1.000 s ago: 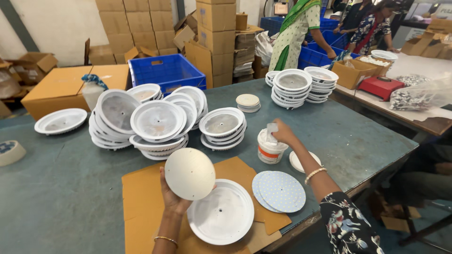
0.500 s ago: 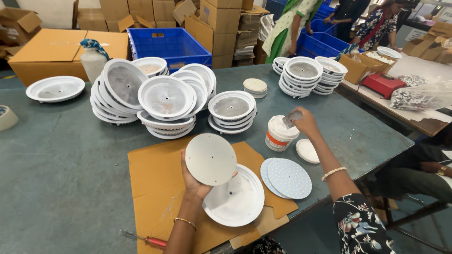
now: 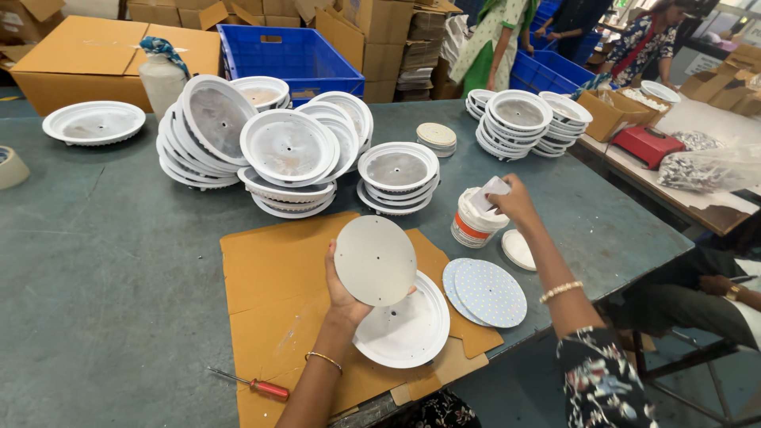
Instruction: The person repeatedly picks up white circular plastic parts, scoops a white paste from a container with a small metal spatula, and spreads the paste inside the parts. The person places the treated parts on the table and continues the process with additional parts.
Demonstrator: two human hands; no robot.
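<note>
Held plain round disc (image 3: 375, 261) up in left hand (image 3: 342, 289), thumb on the left edge, fingers behind it, face tilted toward the camera. Kept disc clear of the table (image 3: 103, 261), just above a white dish-shaped housing (image 3: 404, 329) lying open side up on a cardboard sheet (image 3: 269, 277).

Placed right hand (image 3: 515, 202) over a small white tub (image 3: 474, 222), fingers pinched narrow on a small white piece (image 3: 490, 194) at the tub's mouth. Could not tell what the piece was, nor whether it touched the contents.

Noted the tub's lid (image 3: 518, 249) flat just right of it. Noted two dotted discs (image 3: 487, 292) overlapping beside the housing, near the table edge. Noted a red-handled screwdriver (image 3: 254, 386) at the near corner of the cardboard, well apart from both hands. Noted stacks of like housings (image 3: 285, 158) behind the cardboard.

Judged step in hand: taking something from the tub with the right while presenting the disc with the left. Judged next move to call for bringing the white piece across to the disc, holding the disc steady by its edge only, and keeping the face free of the fingers. Judged the housing below to be well placed to receive the disc, with holes needing alignment.
</note>
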